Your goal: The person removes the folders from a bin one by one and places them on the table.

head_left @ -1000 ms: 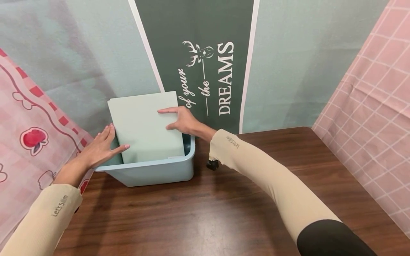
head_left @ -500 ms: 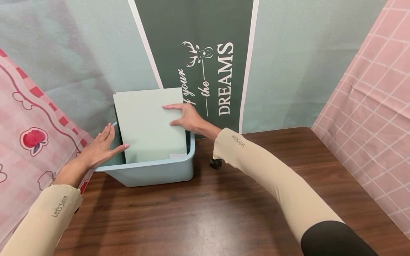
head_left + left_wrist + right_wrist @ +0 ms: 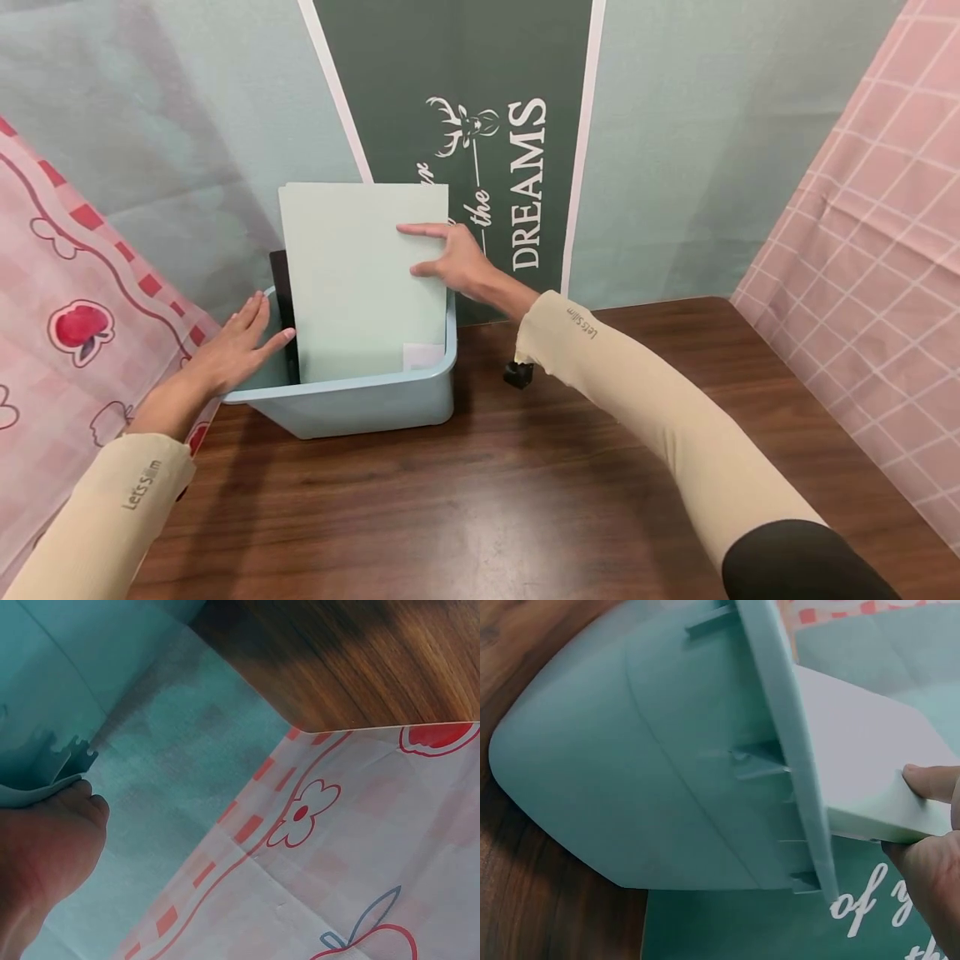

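A light blue plastic bin (image 3: 367, 408) stands on the table at centre-left. My right hand (image 3: 457, 254) pinches the right edge of a pale green folder (image 3: 360, 267), upright in the bin, with a small white label at its lower right. In the right wrist view the folder (image 3: 870, 750) looks thick, with the thumb and a finger on opposite faces. Behind it at the left, a black flat thing (image 3: 283, 292) shows partly. My left hand (image 3: 240, 346) rests on the bin's left rim, fingers and thumb stretched out. The folder's lower edge is hidden by the bin's front wall.
The brown wooden table (image 3: 480, 500) stretches in front and to the right. A grey-green cloth backdrop with white lettering (image 3: 528, 183) hangs behind the bin. Pink cloths, one apple-patterned (image 3: 81, 332) at left and one gridded (image 3: 877, 267) at right, border the space.
My right hand has moved up and right, raising the folder within the bin. More of the black flat thing and the white label now shows. My left hand stays nearly still.
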`<move>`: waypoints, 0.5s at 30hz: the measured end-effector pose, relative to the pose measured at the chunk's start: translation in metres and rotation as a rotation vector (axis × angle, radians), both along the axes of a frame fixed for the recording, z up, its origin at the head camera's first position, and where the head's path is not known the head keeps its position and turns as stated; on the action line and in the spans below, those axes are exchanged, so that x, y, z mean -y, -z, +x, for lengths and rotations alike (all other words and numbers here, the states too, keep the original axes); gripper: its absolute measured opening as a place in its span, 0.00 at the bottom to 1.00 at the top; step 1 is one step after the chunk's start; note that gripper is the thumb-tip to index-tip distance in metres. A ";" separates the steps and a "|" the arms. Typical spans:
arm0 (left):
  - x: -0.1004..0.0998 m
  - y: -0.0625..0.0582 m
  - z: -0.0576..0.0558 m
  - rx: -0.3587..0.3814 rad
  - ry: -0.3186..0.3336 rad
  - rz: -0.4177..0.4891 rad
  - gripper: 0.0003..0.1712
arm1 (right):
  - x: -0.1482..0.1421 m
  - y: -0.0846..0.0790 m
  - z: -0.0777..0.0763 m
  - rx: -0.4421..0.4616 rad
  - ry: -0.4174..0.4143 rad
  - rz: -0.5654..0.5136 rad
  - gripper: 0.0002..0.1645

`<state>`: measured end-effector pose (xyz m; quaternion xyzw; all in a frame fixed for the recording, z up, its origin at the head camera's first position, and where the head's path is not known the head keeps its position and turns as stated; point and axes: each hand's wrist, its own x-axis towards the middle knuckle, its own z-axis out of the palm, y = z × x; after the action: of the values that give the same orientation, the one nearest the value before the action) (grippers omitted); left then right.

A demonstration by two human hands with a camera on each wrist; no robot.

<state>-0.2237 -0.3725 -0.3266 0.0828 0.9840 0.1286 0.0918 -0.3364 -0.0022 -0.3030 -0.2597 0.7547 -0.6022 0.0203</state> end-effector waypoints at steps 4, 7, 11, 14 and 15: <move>0.003 -0.001 0.001 0.001 0.001 0.018 0.51 | -0.001 -0.007 0.000 -0.008 -0.002 -0.023 0.39; 0.004 -0.001 0.002 0.001 0.001 0.023 0.51 | -0.002 -0.013 0.002 0.006 -0.005 -0.030 0.39; 0.003 0.000 0.001 -0.005 0.005 0.015 0.51 | -0.004 -0.020 0.003 0.000 -0.002 -0.030 0.39; 0.004 0.001 0.001 -0.012 0.008 0.011 0.50 | -0.008 -0.025 0.003 -0.011 0.004 -0.043 0.39; 0.004 0.001 0.001 -0.013 0.008 0.009 0.50 | -0.009 -0.028 0.003 -0.012 0.008 -0.047 0.39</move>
<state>-0.2230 -0.3761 -0.3277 0.0882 0.9836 0.1320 0.0854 -0.3337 0.0072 -0.2753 -0.2607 0.7413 -0.6184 0.0072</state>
